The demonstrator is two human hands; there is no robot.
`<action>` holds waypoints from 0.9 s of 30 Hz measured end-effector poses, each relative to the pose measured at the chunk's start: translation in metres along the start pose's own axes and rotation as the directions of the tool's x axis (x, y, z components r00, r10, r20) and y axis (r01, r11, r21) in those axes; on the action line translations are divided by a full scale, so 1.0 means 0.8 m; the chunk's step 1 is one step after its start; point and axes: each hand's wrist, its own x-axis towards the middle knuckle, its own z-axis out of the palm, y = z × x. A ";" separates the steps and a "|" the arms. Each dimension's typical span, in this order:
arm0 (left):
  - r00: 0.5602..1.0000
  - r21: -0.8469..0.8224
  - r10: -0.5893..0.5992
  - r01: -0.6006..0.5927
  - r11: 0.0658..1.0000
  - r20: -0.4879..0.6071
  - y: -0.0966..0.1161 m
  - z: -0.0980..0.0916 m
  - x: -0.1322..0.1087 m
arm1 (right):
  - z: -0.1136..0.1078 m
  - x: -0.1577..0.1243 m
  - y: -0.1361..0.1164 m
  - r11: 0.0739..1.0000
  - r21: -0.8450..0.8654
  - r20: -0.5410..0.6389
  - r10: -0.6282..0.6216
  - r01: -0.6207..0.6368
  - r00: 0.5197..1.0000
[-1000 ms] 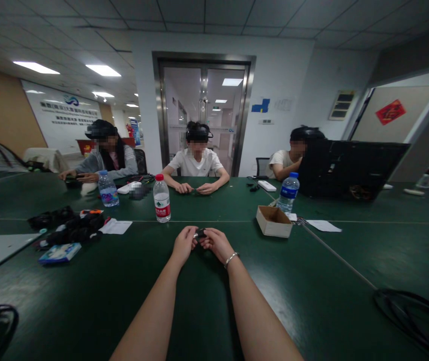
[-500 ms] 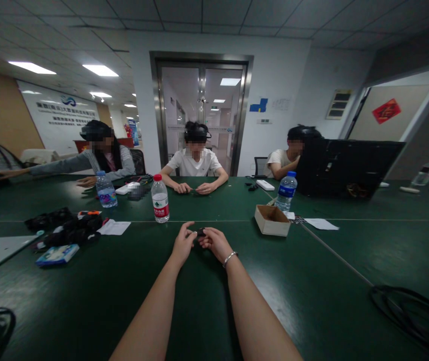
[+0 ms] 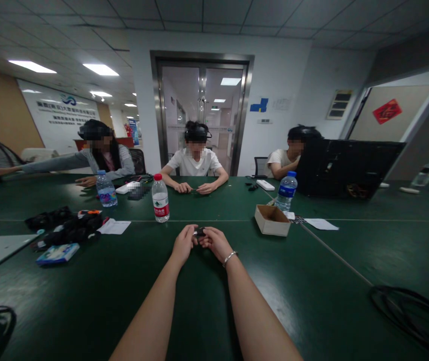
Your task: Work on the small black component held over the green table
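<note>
Between my two hands is a small black object with a silvery left end (image 3: 199, 231), too small to tell its kind. My left hand (image 3: 185, 243) pinches the silvery end between thumb and index finger. The black right end is in the fingers of my right hand (image 3: 215, 242), which is also closed. A silver bracelet (image 3: 230, 258) circles my right wrist. Both hands are just above the green table (image 3: 203, 301), over its middle. My fingers hide part of the object.
A red-capped water bottle (image 3: 161, 198) stands ahead on the left. Ahead on the right are an open cardboard box (image 3: 272, 221) and a blue-capped bottle (image 3: 286, 192). Black gear (image 3: 73, 228) lies left, a cable coil (image 3: 413, 313) right. Several people sit across the table.
My left index finger, raised before, has come down, and the left thumb and finger now close on the silvery end. My right hand has hardly moved.
</note>
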 end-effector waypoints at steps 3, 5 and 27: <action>1.000 0.007 0.007 -0.007 1.000 0.001 -0.001 -0.001 0.000 | 0.000 0.001 0.000 1.000 0.005 0.003 0.006 -0.006 1.000; 1.000 0.017 0.015 -0.015 1.000 0.003 -0.002 0.000 0.000 | 0.000 0.001 0.000 1.000 0.005 -0.008 0.008 -0.008 1.000; 0.996 0.070 0.034 -0.029 0.997 -0.079 0.003 -0.003 -0.003 | -0.002 0.003 0.003 1.000 0.014 -0.013 -0.002 0.002 1.000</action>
